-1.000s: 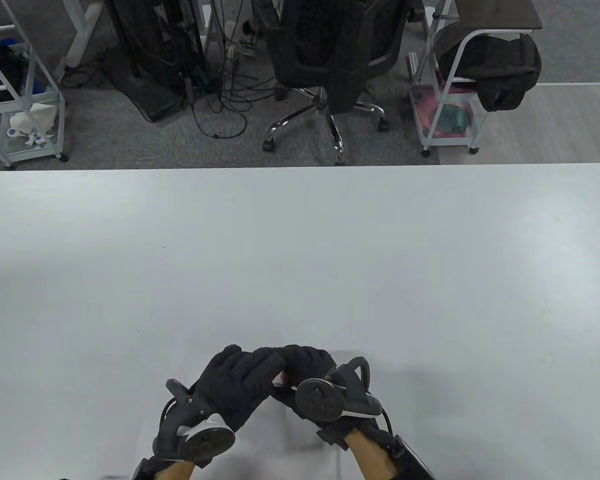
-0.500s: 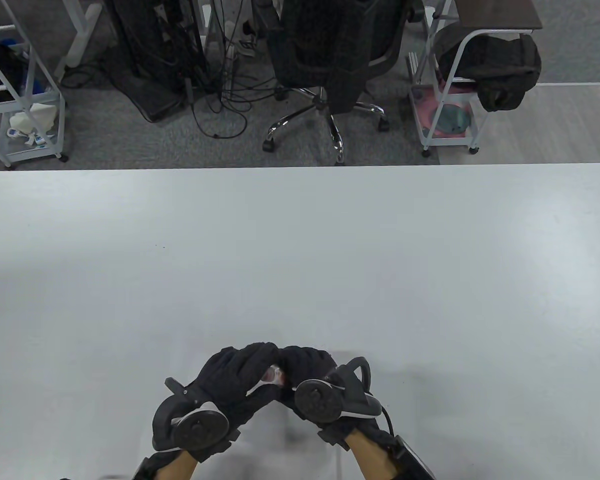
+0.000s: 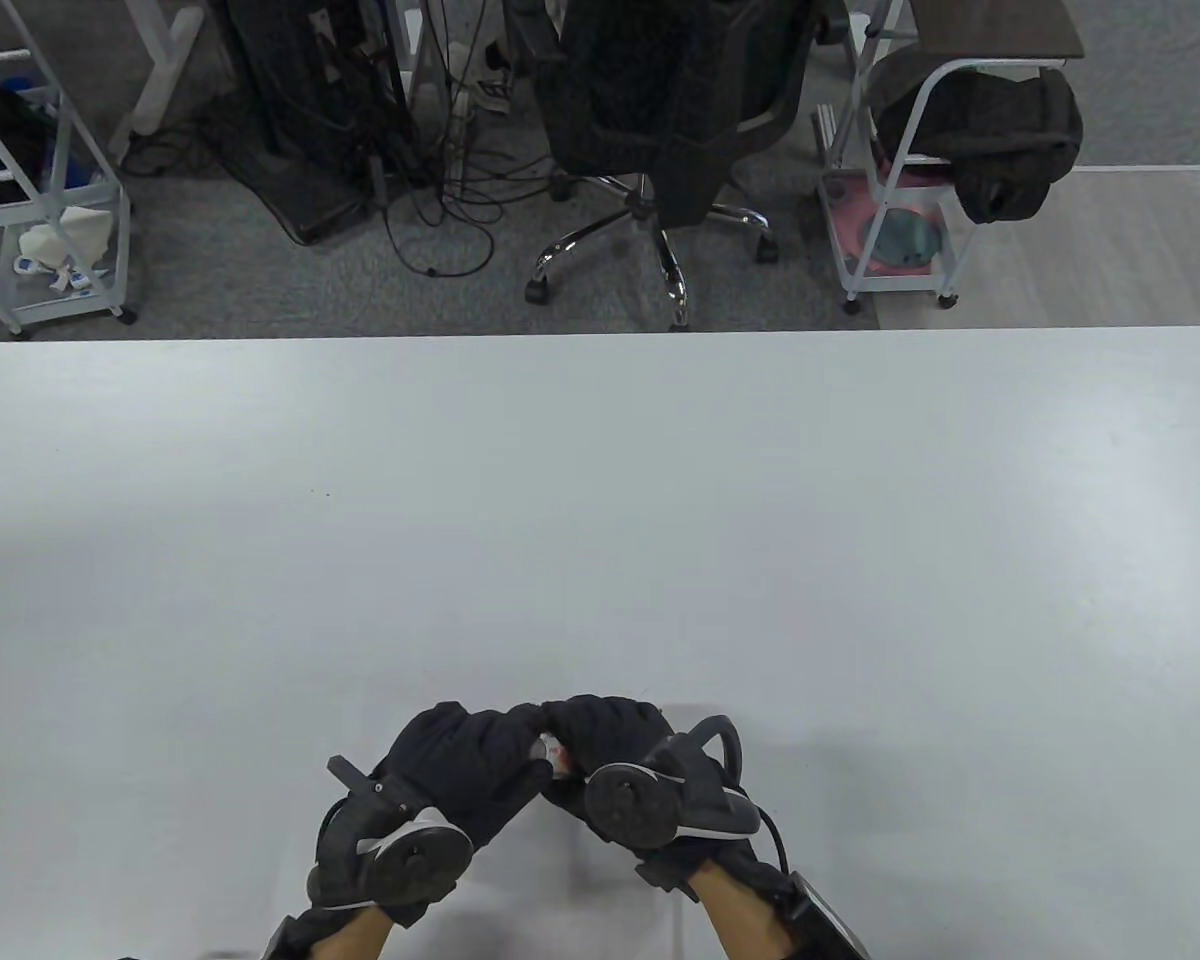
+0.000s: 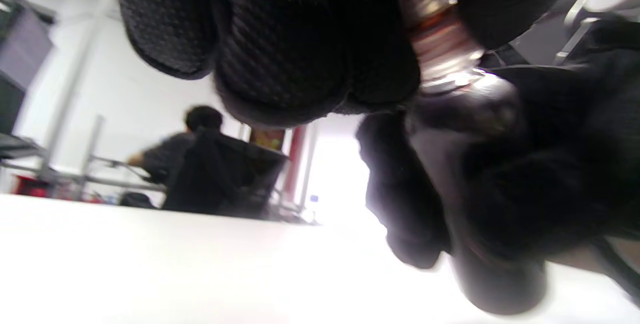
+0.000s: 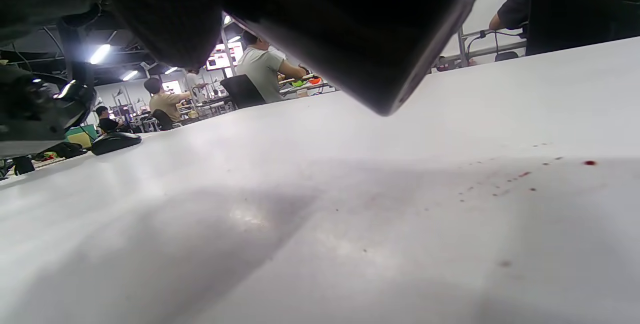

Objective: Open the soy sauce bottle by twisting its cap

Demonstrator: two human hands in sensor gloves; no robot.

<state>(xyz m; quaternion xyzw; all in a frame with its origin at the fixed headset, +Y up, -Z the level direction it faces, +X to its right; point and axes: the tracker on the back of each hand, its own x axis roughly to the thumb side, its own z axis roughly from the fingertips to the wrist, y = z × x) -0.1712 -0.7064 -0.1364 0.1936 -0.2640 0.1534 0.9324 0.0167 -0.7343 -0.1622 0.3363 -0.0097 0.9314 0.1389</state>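
The left hand (image 3: 470,765) was curled over the top end of the soy sauce bottle (image 4: 440,49), its fingers closed on what I judge to be the cap, though the cap itself was hidden under the glove. The right hand (image 3: 610,735), at three o'clock of the left and touching it, was wrapped around the dark body of the bottle. In the left wrist view the neck ran from twelve o'clock down toward four o'clock into that grip; in the right wrist view the bottle's dark base hung tilted above the table (image 3: 600,500). So the bottle was held off the surface, at six o'clock of the table view near the front edge, with only a pale sliver showing between the gloves. The main risk seemed to be spilling: with the bottle tilted and off the table, a cap coming free suddenly could let sauce run out. Small reddish specks (image 5: 590,162) lay on the table nearby. A slipping glove could also turn the whole bottle rather than the cap.
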